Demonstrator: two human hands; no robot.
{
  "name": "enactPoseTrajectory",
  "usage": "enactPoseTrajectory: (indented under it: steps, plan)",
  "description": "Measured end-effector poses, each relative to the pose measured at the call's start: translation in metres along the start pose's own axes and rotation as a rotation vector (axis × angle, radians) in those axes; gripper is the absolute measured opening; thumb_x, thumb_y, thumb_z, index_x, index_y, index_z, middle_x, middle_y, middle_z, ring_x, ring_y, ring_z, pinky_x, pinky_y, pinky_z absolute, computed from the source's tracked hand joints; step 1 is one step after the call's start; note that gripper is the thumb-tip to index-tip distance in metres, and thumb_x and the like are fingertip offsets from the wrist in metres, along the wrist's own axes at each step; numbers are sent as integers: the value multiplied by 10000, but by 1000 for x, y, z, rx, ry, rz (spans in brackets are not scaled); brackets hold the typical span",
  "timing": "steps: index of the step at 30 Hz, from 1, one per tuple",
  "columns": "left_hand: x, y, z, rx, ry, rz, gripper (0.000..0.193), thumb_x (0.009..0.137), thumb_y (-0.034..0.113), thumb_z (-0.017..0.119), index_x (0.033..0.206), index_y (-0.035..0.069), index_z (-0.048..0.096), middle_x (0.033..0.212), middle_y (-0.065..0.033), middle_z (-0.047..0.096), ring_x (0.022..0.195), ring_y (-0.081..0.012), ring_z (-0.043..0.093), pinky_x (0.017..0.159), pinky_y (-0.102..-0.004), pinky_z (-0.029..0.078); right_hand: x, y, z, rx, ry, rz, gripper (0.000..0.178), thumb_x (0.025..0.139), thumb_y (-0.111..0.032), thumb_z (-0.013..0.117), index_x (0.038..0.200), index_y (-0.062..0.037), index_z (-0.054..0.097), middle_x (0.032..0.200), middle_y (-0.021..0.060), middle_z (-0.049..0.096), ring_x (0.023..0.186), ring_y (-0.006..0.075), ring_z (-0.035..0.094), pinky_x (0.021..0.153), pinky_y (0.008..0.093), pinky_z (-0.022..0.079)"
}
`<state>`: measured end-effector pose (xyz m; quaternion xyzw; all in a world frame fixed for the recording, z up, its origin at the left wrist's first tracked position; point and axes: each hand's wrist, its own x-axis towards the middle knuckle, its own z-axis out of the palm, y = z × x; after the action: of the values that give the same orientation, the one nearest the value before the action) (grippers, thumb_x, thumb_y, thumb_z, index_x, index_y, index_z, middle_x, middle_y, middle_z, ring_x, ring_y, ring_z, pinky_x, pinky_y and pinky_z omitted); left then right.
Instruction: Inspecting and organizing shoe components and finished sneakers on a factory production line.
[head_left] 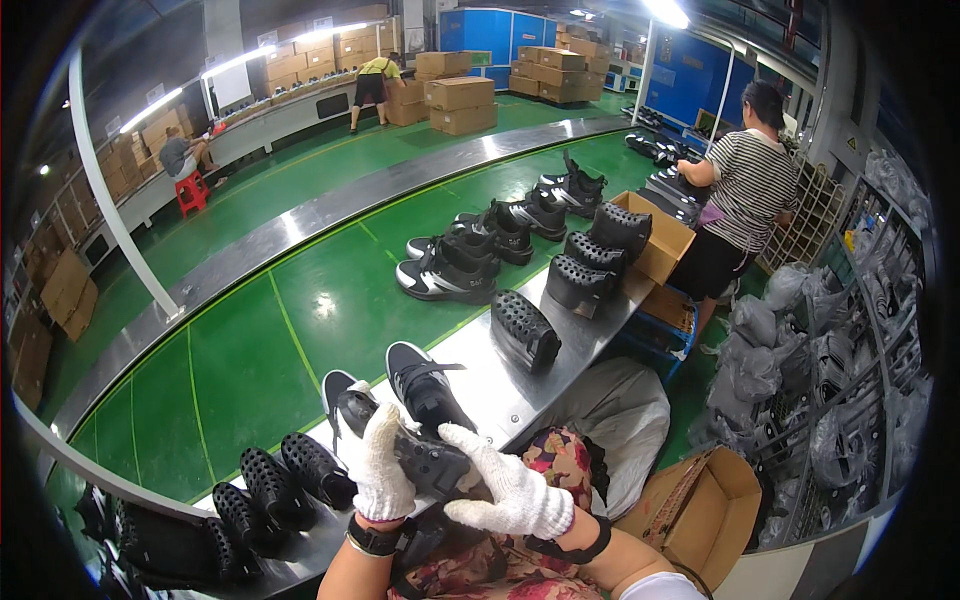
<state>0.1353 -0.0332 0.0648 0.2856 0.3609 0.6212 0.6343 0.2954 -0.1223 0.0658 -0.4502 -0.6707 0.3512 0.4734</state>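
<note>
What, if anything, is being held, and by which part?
A dark piece, by its left side, in the left hand; whether the right hand grips it is unclear.

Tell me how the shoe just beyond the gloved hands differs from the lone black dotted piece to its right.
Colour: the shoe is black with a white edge; the dotted piece looks black all over.
Surface: the shoe has a dark strap across its top, while the dotted piece carries rows of round spots.
Place: the shoe is close to the right hand; the dotted piece sits well apart from it.
Shared: both are mostly black and longer than wide.
</note>
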Motion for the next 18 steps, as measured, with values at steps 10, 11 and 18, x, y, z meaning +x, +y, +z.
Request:
enactPoseTrajectory:
  steps: [10,11,18]
  plan:
    - [9,-7,-1,962,-451,457,332,1059,214,626,1307,-7,634,1126,-140,701,936,-244,677,872,-353,556,-2,-9,-44,-68,474,150,324,884,-111,805,1159,-17,662,969,85,746,866,167,708,815,329,586]
    - [19,-4,-3,1226,-575,599,329,997,242,672,1230,10,652,1125,-207,686,1053,-363,682,882,-458,557,-3,-5,-56,-179,479,116,311,885,-113,805,1143,-15,662,951,87,744,849,150,701,807,330,586]
    - [67,-16,14,2008,-565,704,225,886,206,694,1020,25,685,946,-205,677,869,-386,711,728,-504,574,1,-4,-73,-420,75,211,438,853,-265,835,1213,-58,695,1001,159,767,958,301,766,870,367,585]
